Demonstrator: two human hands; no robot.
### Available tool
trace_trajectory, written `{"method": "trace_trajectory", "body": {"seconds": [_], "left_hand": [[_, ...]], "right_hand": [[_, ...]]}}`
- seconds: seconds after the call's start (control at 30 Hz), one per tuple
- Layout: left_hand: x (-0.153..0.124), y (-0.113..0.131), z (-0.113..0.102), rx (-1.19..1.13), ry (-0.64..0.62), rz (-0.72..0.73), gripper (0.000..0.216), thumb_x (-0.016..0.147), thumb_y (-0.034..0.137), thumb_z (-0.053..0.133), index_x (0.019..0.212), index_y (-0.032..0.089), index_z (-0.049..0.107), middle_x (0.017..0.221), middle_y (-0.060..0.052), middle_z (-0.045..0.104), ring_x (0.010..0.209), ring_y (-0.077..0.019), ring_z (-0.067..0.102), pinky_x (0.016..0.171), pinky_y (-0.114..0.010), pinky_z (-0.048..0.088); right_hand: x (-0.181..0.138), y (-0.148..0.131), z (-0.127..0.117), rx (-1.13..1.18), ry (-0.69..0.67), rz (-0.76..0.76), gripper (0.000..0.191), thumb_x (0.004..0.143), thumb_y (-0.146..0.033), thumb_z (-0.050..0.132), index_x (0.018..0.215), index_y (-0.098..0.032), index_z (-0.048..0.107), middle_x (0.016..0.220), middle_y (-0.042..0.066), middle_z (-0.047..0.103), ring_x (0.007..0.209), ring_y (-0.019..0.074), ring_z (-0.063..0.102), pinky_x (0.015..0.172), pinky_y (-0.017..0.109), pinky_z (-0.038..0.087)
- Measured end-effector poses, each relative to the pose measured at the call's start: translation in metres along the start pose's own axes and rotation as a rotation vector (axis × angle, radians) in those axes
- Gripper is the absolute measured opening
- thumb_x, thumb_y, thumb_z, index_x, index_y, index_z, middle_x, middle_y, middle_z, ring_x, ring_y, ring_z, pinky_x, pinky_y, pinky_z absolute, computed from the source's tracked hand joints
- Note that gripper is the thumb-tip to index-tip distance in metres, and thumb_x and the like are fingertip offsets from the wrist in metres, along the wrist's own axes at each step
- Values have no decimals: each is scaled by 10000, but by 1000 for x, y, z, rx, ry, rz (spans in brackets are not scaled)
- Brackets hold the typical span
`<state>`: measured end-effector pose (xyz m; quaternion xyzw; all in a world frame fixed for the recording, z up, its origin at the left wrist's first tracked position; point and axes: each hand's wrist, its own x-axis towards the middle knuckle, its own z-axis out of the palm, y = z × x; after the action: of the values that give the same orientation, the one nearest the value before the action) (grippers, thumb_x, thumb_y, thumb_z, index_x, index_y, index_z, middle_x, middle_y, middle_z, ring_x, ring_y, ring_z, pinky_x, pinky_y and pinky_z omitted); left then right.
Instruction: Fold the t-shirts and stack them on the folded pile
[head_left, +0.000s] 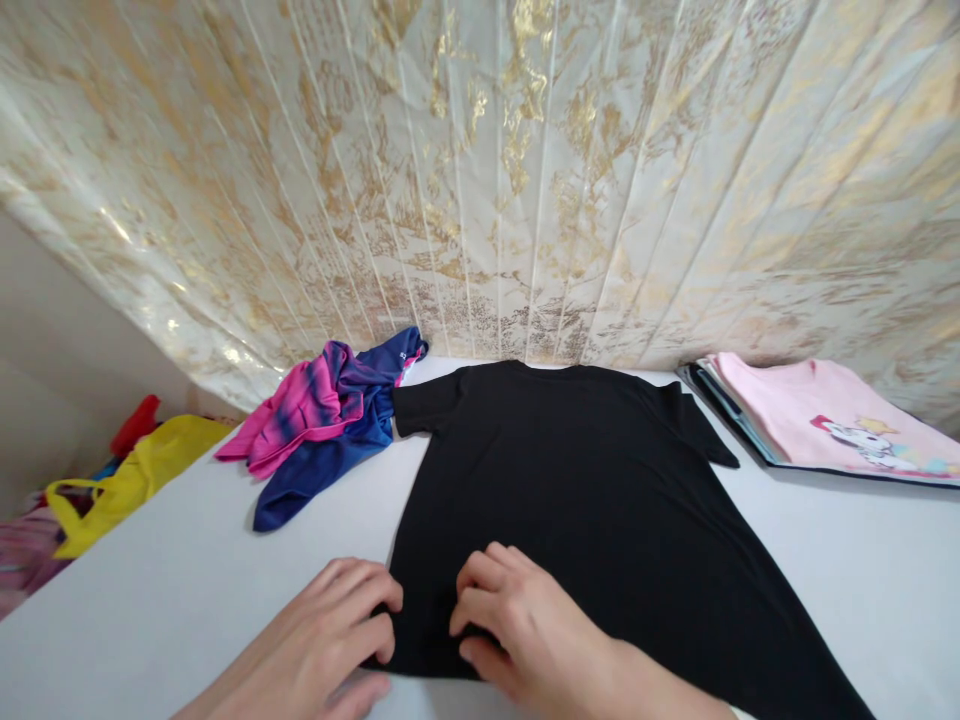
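Observation:
A black short-sleeved T-shirt [562,480] lies spread out on the white table, its neckline away from me and its hem close to me. My left hand [337,620] rests at the shirt's lower left corner. Its fingers are bent and touch the cloth's edge, and the thumb lies apart on the table side. My right hand [517,620] is over the lower part of the shirt near the hem. Its fingers and thumb are curled together on the black cloth; the exact grip is partly hidden.
A crumpled pink and navy garment [330,420] touches the left sleeve. At the right lies a folded stack topped by a pink shirt [817,410] with a cartoon print. A yellow cloth item [150,470] is beyond the table's left edge. A gold-patterned curtain [495,180] hangs behind.

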<state>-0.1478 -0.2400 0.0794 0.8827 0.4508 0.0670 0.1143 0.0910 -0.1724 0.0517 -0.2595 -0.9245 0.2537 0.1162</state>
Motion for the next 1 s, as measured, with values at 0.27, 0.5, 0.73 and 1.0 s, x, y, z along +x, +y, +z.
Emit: {"method": "trace_trajectory", "body": {"seconds": [0.27,0.5,0.73,1.0], "left_hand": [[82,-7,27,-2,50,73,381,943,173,446,1316,242,484,1439,-60,439,1309,-230,405,1068,-406,337],[115,2,49,63,-105,98,654,947,459,465,1489,199,207,1543,-89,155,1411,-267,198,1116,-462,238],[119,-17,70,264,31,225,592,982,415,411,1489,182,213,1510,-97,278,1380,-248,291,1061,-373,314],[127,-33,71,174,42,151,683,958,448,440,1499,164,135,1536,-122,191,1400,-265,238,1037,-396,351]], "right_hand": [[40,75,-68,-241,112,169,336,863,-103,467,1174,-170,574,1196,96,615,1096,212,575,914,360,400],[132,132,-59,-327,87,164,415,913,-219,435,1323,-197,492,1442,105,446,1352,230,358,1057,430,308],[205,157,-35,-295,84,145,517,950,-407,392,1426,-205,370,1540,103,255,1416,275,208,1106,510,203],[164,179,-69,-200,113,125,595,944,-471,383,1469,-217,266,1550,109,225,1417,227,218,1101,475,244]]}}
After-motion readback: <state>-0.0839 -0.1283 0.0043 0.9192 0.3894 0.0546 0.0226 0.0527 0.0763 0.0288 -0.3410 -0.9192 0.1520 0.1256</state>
